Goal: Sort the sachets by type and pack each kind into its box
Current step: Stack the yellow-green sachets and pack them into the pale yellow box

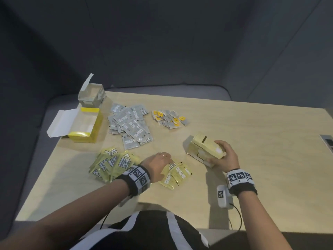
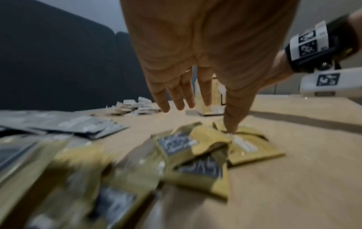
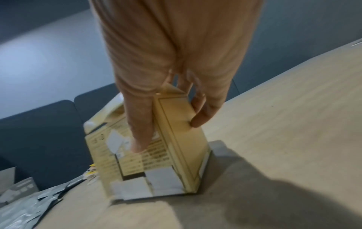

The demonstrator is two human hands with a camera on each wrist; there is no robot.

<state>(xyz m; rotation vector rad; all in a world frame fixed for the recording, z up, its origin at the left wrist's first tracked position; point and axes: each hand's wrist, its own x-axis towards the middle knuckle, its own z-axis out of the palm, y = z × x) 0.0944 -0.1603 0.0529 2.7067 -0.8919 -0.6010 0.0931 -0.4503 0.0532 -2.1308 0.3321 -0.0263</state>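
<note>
My left hand hovers with straight, spread fingers over a small cluster of pale yellow sachets. In the left wrist view its thumb touches the top sachet; the other fingers stay off the table. My right hand grips a pale yellow box, tilted with one end resting on the table. The right wrist view shows the thumb on the box's printed face and the fingers curled round the far side. A larger heap of pale yellow sachets lies to the left.
A pile of silver sachets and a group of small yellow-and-white sachets lie mid-table. An open bright yellow box and an open grey box stand at the far left corner. A dark sofa surrounds the wooden table.
</note>
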